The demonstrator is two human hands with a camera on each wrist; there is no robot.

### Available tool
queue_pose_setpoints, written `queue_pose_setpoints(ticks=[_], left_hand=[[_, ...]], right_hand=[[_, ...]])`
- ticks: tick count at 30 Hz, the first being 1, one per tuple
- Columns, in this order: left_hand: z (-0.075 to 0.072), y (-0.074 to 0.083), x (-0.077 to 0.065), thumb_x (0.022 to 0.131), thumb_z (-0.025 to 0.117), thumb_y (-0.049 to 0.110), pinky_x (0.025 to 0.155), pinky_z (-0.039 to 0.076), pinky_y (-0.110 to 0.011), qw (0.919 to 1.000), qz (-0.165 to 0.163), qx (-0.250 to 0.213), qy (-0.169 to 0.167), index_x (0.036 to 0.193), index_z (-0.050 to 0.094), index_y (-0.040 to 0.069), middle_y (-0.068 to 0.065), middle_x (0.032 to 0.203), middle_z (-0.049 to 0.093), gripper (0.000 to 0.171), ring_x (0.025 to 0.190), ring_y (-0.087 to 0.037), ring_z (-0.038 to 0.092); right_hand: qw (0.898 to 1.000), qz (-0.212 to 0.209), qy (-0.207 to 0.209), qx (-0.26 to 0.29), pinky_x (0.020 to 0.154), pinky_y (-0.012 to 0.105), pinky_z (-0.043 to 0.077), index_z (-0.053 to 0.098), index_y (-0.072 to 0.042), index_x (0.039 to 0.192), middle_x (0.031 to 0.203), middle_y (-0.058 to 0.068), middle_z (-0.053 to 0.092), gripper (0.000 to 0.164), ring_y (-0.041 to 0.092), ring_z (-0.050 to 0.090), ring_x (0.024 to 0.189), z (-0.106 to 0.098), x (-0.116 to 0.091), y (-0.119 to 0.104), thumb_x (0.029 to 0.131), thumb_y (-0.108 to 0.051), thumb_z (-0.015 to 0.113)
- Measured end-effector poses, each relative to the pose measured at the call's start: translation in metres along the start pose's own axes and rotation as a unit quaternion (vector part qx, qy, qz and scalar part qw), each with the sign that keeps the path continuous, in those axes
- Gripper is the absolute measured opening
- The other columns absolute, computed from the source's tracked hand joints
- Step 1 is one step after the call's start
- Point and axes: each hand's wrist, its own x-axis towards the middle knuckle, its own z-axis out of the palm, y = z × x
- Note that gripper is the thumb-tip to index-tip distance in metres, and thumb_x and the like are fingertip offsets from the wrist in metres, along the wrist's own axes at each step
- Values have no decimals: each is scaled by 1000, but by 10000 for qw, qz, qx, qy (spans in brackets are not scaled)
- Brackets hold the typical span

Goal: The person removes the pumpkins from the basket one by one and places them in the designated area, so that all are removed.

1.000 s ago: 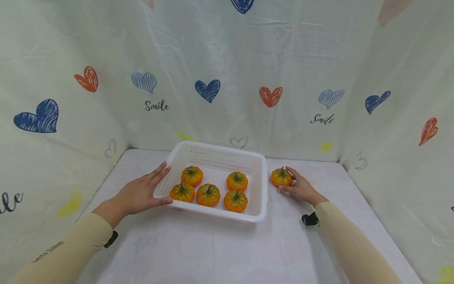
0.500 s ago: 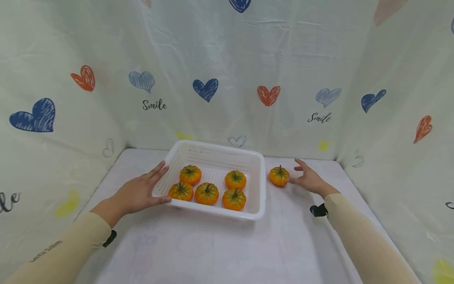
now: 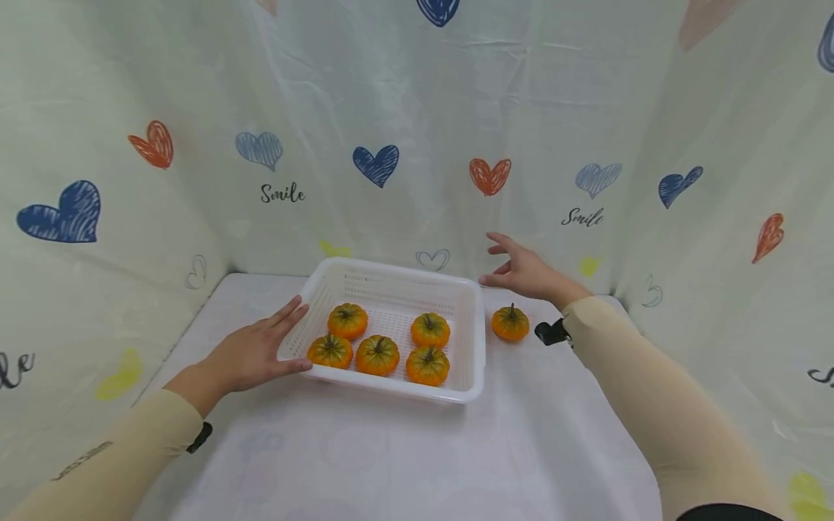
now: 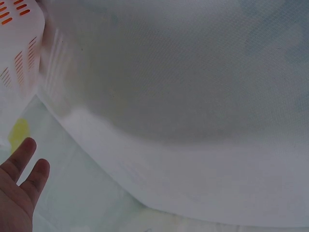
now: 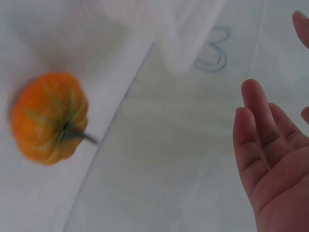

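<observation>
A white plastic basket [image 3: 397, 391] with perforated walls sits on the table, with several small orange-and-green pumpkins [image 3: 377, 355] inside. My left hand [image 3: 247, 356] rests at the basket's left side, fingers spread and straight, thumb near its front left corner. In the left wrist view, only part of that hand [image 4: 19, 193] and a corner of the basket [image 4: 21, 53] show. My right hand [image 3: 528, 273] is raised near the basket's back right corner, fingers loosely extended around nothing. One pumpkin [image 3: 510, 324] stands right of the basket, below that hand. The right wrist view shows this pumpkin [image 5: 50, 118] apart from the fingers.
A pale cloth covers the table [image 3: 365, 456]. Behind it and on both sides hang light curtains [image 3: 430, 94] printed with hearts and the word Smile. The table's back edge lies just beyond the basket.
My right hand has let go of the pumpkin right of the basket, then moved up and left toward the basket's back right corner. The left hand stays in place.
</observation>
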Motion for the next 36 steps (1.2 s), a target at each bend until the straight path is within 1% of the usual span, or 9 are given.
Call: queue_pose_setpoints(ticks=[3, 6, 9, 12, 17, 23, 30, 33, 36], left_hand=[[2, -1, 2, 82, 43, 84, 100, 40, -65, 10000, 14, 34, -17, 160, 18, 11, -9, 167, 9, 110, 131, -50, 44], [3, -1, 4, 86, 48, 79, 101, 40, -65, 10000, 43, 18, 6, 160, 19, 10, -9, 166, 10, 105, 131, -49, 44], [3, 1, 6, 89, 52, 73, 102, 38, -64, 10000, 52, -11, 13, 160, 20, 10, -9, 167, 9, 100, 132, -48, 44], [1, 5, 6, 89, 54, 71, 102, 39, -64, 10000, 52, -56, 38, 160, 21, 10, -9, 166, 10, 99, 132, -48, 44], [0, 8, 6, 89, 56, 68, 101, 39, -65, 9999, 28, -77, 69, 160, 22, 10, -10, 166, 11, 97, 130, -48, 46], [-2, 9, 4, 90, 55, 68, 102, 39, -64, 10000, 3, -61, 66, 160, 22, 10, -9, 166, 12, 96, 131, -47, 46], [-4, 8, 1, 90, 54, 68, 102, 39, -64, 10000, -51, -35, 44, 160, 21, 11, -9, 166, 12, 96, 132, -46, 45], [-4, 7, -1, 90, 54, 69, 102, 39, -64, 9999, -86, -43, 33, 160, 21, 12, -9, 166, 12, 96, 132, -46, 45], [-5, 6, -3, 90, 54, 69, 102, 39, -64, 9999, -111, -68, 48, 160, 21, 12, -9, 166, 12, 97, 132, -47, 45]], right_hand=[[9991, -307, -274, -52, 88, 44, 56, 17, -23, 161, 153, 12, 40, 94, 27, 62, 112, 17, 17, -30, 89, -33, 78], [9967, -521, -616, -97, 87, 40, 56, 18, -26, 160, 151, 10, 43, 93, 23, 63, 109, 38, 31, -54, 89, -32, 77], [9928, -590, -1038, -79, 89, 37, 55, 19, -29, 160, 151, 10, 44, 91, 22, 63, 110, 60, 41, -70, 90, -32, 77], [9882, -589, -1413, -44, 90, 36, 55, 20, -30, 160, 151, 9, 44, 90, 22, 62, 113, 80, 47, -78, 89, -34, 77], [9812, -626, -1825, 36, 89, 35, 55, 27, -29, 158, 149, 9, 46, 86, 23, 61, 115, 108, 54, -81, 89, -34, 77], [9706, -681, -2310, 21, 96, 38, 51, 33, -28, 156, 148, 12, 46, 81, 21, 60, 115, 133, 56, -74, 89, -33, 78], [9634, -620, -2605, 81, 100, 41, 48, 35, -24, 156, 146, 10, 48, 81, 23, 56, 121, 148, 52, -69, 88, -39, 77], [9585, -589, -2788, 83, 101, 41, 47, 38, -25, 154, 145, 8, 49, 78, 23, 56, 122, 152, 51, -68, 88, -37, 77], [9530, -689, -2950, 49, 101, 41, 47, 44, -27, 152, 145, 6, 49, 72, 22, 54, 123, 155, 50, -68, 88, -33, 77]])
